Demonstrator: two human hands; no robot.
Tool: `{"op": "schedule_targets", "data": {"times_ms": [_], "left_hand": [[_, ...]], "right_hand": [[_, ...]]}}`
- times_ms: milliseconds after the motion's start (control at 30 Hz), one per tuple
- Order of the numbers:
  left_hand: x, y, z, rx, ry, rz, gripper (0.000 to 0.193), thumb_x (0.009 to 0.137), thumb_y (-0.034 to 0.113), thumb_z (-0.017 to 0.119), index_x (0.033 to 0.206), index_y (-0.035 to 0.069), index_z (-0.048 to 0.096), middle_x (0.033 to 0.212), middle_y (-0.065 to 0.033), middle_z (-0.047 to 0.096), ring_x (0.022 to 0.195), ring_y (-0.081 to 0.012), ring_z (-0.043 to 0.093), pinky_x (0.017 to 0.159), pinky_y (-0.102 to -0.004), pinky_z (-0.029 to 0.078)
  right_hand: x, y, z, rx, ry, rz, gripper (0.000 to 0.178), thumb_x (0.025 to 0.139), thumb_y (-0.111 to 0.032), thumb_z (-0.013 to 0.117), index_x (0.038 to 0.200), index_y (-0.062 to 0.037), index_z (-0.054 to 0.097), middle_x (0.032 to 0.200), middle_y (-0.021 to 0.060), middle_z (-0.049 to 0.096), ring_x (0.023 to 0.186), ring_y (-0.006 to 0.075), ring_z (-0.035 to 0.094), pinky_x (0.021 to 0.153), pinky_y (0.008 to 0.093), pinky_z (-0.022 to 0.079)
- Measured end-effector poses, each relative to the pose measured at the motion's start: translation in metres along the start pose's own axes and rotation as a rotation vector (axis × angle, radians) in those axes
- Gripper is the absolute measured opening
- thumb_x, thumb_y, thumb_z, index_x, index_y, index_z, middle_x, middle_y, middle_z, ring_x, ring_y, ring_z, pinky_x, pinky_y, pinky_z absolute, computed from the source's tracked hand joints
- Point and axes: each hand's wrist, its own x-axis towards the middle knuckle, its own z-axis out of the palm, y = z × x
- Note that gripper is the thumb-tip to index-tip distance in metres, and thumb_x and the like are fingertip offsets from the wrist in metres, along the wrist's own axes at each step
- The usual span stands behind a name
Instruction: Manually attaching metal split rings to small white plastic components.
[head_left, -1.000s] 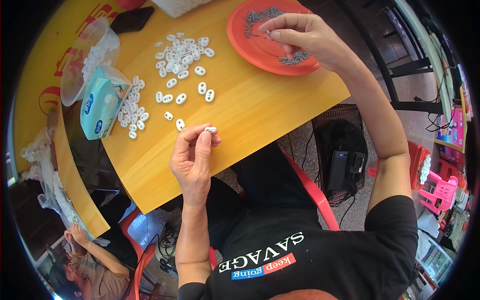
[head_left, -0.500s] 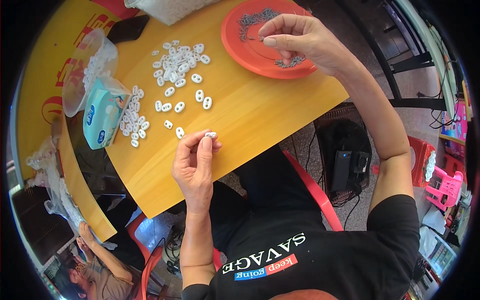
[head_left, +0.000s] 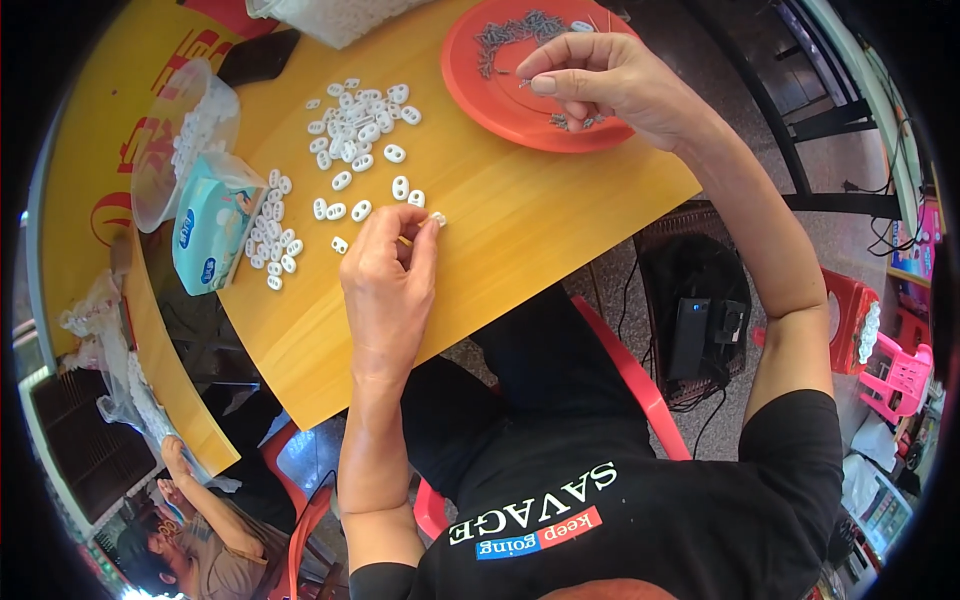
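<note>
Closer to the red plate point(head_left: 505, 105) than half a second ago, the left hand point(head_left: 388, 262) has swung away from the person's body and turned its back more upward; the right hand point(head_left: 618, 88) has hardly shifted. Between thumb and forefinger the left hand pinches a small white piece point(head_left: 439, 219), which sits above the bench on the person's side of the plate. Thumb and forefinger of the right hand are closed on a small grey piece point(head_left: 523, 83) over the plate, where heaped grey screws point(head_left: 515, 38) lie along the far side.

That hand blocks part of the plate's right side. Left of the plate spreads a heap of white two-holed ovals point(head_left: 358, 125), with loose ones straggling toward the left hand. Farther left, a second heap of ovals point(head_left: 268, 235) lies against a blue tissue packet point(head_left: 205, 230), which hides part of a clear tub point(head_left: 195, 120) of white pieces. A dark phone point(head_left: 258, 57) and a bag of white material point(head_left: 345, 20) lie to the plate's upper left.

Under the plate is the yellow wooden bench point(head_left: 500, 235). Well below the plate stand a red chair point(head_left: 640, 385) and, right of it, a black box point(head_left: 690, 335); a pink chair point(head_left: 898, 378) is farther right. Far to the plate's lower left, another person point(head_left: 215, 550) sits at a second bench point(head_left: 180, 400).
</note>
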Motion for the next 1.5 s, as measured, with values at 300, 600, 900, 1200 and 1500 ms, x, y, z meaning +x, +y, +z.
{"op": "schedule_targets", "data": {"times_ms": [300,600,900,1200,1500], "left_hand": [[0.043,0.034,0.016,-0.374,0.041,0.081,0.014,0.091,0.007,0.068,0.101,-0.002,0.066,0.083,-0.0052,0.063,0.062,-0.0098,0.057,0.054,-0.0239,0.044],[0.073,0.048,0.035,-0.595,-0.045,0.123,0.011,0.093,0.01,0.069,0.097,0.0,0.066,0.079,0.0011,0.064,0.067,-0.0032,0.055,0.058,-0.0193,0.045],[0.076,0.051,0.041,-0.676,-0.12,0.108,0.012,0.093,0.007,0.068,0.1,-0.002,0.064,0.082,-0.0013,0.065,0.072,-0.0043,0.06,0.064,-0.0186,0.049],[0.076,0.052,0.045,-0.682,-0.142,0.103,0.014,0.095,0.012,0.066,0.099,-0.001,0.064,0.081,-0.0028,0.065,0.068,-0.0061,0.06,0.06,-0.0189,0.047],[0.073,0.054,0.046,-0.649,-0.158,-0.014,0.017,0.095,0.016,0.066,0.095,-0.001,0.065,0.076,-0.0029,0.065,0.063,-0.006,0.06,0.054,-0.0204,0.044]], "right_hand": [[-0.003,0.003,0.005,0.088,-0.023,-0.081,0.023,0.091,-0.016,0.07,0.109,-0.0018,0.069,0.077,-0.0001,0.063,0.064,0.0049,0.059,0.063,0.0208,0.053],[-0.006,0.0,0.009,0.279,-0.087,-0.14,0.024,0.091,-0.017,0.071,0.109,-0.0014,0.069,0.086,0.0028,0.067,0.067,0.0068,0.063,0.065,0.0207,0.054],[-0.007,0.008,0.003,0.438,-0.11,-0.115,0.023,0.091,-0.015,0.071,0.109,-0.002,0.069,0.086,0.0029,0.068,0.068,0.007,0.064,0.066,0.022,0.055],[-0.013,0.008,0.003,0.291,-0.049,-0.207,0.022,0.092,-0.016,0.069,0.11,-0.003,0.069,0.089,0.0025,0.069,0.07,0.0064,0.064,0.066,0.021,0.054],[-0.023,-0.002,0.01,0.026,0.137,-0.26,0.021,0.094,-0.01,0.065,0.112,-0.0003,0.068,0.089,0.0016,0.065,0.071,0.0055,0.058,0.069,0.0199,0.05]]}}
